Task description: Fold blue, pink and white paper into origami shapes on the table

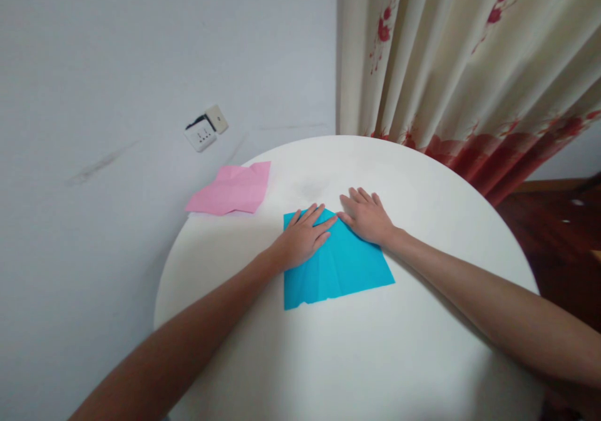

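Both palms are flat on the blue paper (335, 268), left hand (304, 236) and right hand (367, 216) side by side at its far edge, fingertips almost touching. Round white table (375, 358) underneath, pink paper (232, 189) lying far left, floral curtain (460, 64) hanging far right.

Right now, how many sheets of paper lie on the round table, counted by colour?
Blue paper: 1, under the left hand and right hand
Pink paper: 1, at the edge of the table
Total: 2
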Available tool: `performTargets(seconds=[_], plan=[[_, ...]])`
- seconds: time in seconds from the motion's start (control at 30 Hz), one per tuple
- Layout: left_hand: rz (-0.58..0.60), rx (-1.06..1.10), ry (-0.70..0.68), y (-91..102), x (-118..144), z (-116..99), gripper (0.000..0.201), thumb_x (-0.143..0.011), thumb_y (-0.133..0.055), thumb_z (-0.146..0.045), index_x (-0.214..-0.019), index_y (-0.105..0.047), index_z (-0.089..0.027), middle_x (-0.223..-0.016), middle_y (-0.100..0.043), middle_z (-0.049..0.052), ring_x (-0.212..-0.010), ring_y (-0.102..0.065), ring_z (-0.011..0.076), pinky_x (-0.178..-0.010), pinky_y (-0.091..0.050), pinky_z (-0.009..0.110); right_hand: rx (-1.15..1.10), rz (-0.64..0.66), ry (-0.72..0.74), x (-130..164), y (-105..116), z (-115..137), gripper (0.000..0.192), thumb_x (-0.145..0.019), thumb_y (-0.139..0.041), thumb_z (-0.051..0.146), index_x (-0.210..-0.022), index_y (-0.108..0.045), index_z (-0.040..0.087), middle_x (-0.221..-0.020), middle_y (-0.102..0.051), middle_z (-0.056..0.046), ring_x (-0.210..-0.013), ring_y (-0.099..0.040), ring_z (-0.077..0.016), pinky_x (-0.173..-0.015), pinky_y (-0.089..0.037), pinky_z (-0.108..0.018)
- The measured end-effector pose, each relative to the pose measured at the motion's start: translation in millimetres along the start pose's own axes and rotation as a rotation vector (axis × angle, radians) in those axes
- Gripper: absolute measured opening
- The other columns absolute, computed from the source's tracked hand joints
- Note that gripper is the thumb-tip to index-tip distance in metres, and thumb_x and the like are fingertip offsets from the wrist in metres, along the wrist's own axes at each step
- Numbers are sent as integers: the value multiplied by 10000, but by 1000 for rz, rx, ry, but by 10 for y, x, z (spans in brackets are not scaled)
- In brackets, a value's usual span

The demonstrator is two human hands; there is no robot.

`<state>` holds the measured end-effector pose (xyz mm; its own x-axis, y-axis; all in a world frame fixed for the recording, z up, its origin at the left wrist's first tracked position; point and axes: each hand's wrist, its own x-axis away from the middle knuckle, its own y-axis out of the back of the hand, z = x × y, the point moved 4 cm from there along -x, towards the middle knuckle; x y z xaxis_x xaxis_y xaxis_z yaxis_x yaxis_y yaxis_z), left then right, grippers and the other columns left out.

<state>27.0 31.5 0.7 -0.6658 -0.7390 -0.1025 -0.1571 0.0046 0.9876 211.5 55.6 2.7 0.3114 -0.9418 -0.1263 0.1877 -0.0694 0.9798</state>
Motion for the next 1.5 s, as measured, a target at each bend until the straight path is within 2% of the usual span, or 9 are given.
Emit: performTargets(seconds=[0.17,0.37,0.57,0.73,0.87,1.1,1.5], plan=[[-1,-8,-84,-5,-12,-8,470,-1048,-336,-390,-1481,-444,-246,-1594,-337,136,-1487,-279,304,-1176,-267,575,1,0,-4,-5,-8,-2,596,-1011,-317,539,-1489,-421,199,-1603,-310,-161,-1476,-252,-370,-1152,-235,-597],[31,19,-180,-2,11,-61,500,-1054,-317,-332,-1505,-373,-125,-1588,-329,177,-1493,-262,273,-1217,-263,464,0,2,-5,-7,-3,-3,592,-1011,-326,536,-1488,-420,198,-1602,-311,-162,-1476,-250,-375,-1153,-231,-601],[134,59,-248,181,91,-113,466,-1036,-325,-236,-1490,-418,-184,-1610,-295,110,-1504,-223,265,-1221,-264,474,1,4,-6,-8,-9,-3,594,-1011,-324,539,-1489,-420,198,-1603,-311,-157,-1480,-242,-371,-1158,-226,-593],[207,130,-285,269,138,-76,650,-900,-327,10,-1509,-401,-203,-1624,-217,78,-1510,-193,250,-1225,-249,472,-8,-1,0,4,13,8,581,-1014,-339,521,-1486,-423,193,-1601,-314,-161,-1478,-245,-375,-1155,-228,-599],[257,137,-288,263,140,-32,697,-856,-354,37,-1493,-429,-233,-1623,-236,54,-1512,-191,241,-1224,-240,484,-16,-1,3,11,31,12,571,-1016,-343,516,-1476,-436,190,-1597,-324,-160,-1476,-248,-374,-1152,-231,-600],[214,153,-316,313,136,-44,538,-914,-357,-13,-1367,-579,-199,-1538,-428,78,-1463,-337,254,-1208,-284,486,-13,-3,0,4,22,11,572,-1015,-348,517,-1475,-436,189,-1598,-321,-162,-1475,-250,-375,-1151,-232,-597],[175,133,-317,369,131,-72,487,-917,-403,-25,-1283,-659,-219,-1490,-501,65,-1414,-427,263,-1183,-346,471,-10,13,-5,15,38,17,571,-1017,-342,509,-1482,-427,188,-1604,-309,-158,-1480,-236,-370,-1157,-217,-593]])
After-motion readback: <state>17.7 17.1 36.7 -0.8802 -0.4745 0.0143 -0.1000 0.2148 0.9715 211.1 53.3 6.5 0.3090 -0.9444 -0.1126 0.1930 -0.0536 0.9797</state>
